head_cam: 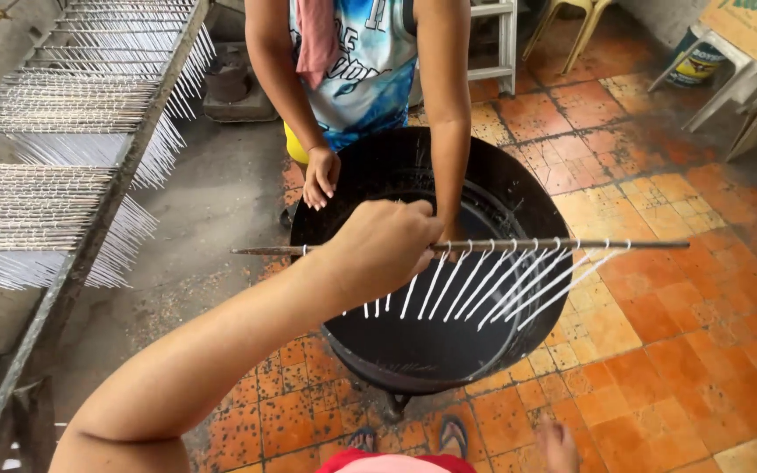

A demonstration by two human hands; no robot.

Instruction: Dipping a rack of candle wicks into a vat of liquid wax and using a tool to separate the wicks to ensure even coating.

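The left hand (383, 250) is gripping a rod (484, 246) level over the black pot (519, 188), fingers curled around it, so its hanging white candles (484, 285) are dangling above the pot; the right hand (558, 445), below the pot, is too blurred to tell.

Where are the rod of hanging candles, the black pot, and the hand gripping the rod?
rod (571, 244), head view, bare stretch right of the grip.
black pot (532, 188), head view, far right rim.
left hand (383, 245), head view, back of the fist closed on the rod.
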